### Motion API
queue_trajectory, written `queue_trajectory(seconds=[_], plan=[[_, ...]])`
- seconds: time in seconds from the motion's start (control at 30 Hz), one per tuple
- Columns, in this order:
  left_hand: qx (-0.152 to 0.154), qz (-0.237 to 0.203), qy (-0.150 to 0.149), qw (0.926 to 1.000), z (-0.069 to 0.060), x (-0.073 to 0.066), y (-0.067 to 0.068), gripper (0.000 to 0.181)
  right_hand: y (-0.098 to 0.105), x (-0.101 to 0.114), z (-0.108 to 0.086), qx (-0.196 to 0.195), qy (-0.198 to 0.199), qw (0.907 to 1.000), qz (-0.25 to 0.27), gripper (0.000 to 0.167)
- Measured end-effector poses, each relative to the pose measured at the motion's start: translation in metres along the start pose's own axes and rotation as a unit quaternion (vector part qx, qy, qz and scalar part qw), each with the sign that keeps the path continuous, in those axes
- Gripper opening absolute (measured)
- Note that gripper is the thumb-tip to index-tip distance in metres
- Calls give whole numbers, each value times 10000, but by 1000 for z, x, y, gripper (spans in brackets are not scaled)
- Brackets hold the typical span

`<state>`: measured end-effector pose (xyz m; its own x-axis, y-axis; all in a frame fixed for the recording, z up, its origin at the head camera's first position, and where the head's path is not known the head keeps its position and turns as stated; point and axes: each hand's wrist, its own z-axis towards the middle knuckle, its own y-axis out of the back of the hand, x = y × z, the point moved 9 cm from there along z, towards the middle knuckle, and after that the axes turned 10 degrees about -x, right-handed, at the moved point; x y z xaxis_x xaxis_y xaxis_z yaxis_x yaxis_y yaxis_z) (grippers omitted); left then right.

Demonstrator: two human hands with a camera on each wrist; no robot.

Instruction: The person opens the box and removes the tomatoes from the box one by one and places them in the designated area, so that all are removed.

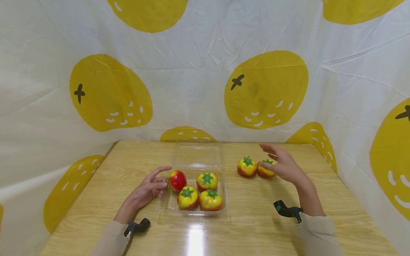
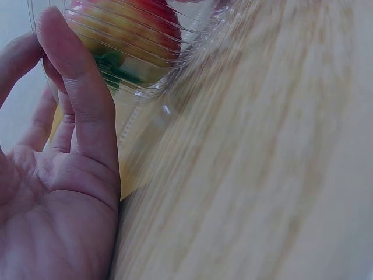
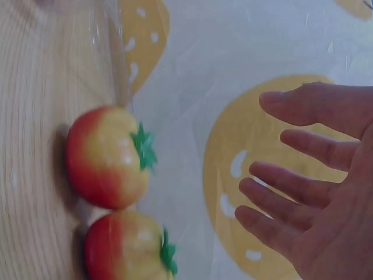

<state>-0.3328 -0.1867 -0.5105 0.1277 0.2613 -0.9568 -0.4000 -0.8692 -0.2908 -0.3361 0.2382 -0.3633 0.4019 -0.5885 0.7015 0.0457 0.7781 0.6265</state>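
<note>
Inside a clear plastic clamshell box point(image 1: 194, 213) lie several yellow-red toy tomatoes point(image 1: 210, 201) with green star-shaped tops. One tomato point(image 1: 177, 180) at the box's left side is tipped over, its red underside showing. My left hand point(image 1: 148, 188) is at the box's left rim, thumb and fingers touching the clear wall; in the left wrist view the hand point(image 2: 64, 181) is beside the ridged plastic. My right hand point(image 1: 285, 169) hovers with spread fingers over the right one of two loose tomatoes point(image 1: 246, 166), partly covering it. Nothing is in that hand.
The box's lid point(image 1: 198, 156) is flipped back on the wooden table point(image 1: 256, 227). Behind the table hangs a white cloth point(image 1: 192, 89) printed with yellow fruit. Dark wrist camera mounts point(image 1: 139, 226) stick out from both sleeves.
</note>
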Motion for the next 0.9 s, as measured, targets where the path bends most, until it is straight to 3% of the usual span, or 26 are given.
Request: queue_trajectory(seconds=[0.43,0.9], plan=[[-15,-3,3,10000,0,0,0,58,-26,40,1,-1,698,9973,249,61],[-27,60,-84,9999,0,1,1,59,-48,54,1,178,754,9967,253,61]])
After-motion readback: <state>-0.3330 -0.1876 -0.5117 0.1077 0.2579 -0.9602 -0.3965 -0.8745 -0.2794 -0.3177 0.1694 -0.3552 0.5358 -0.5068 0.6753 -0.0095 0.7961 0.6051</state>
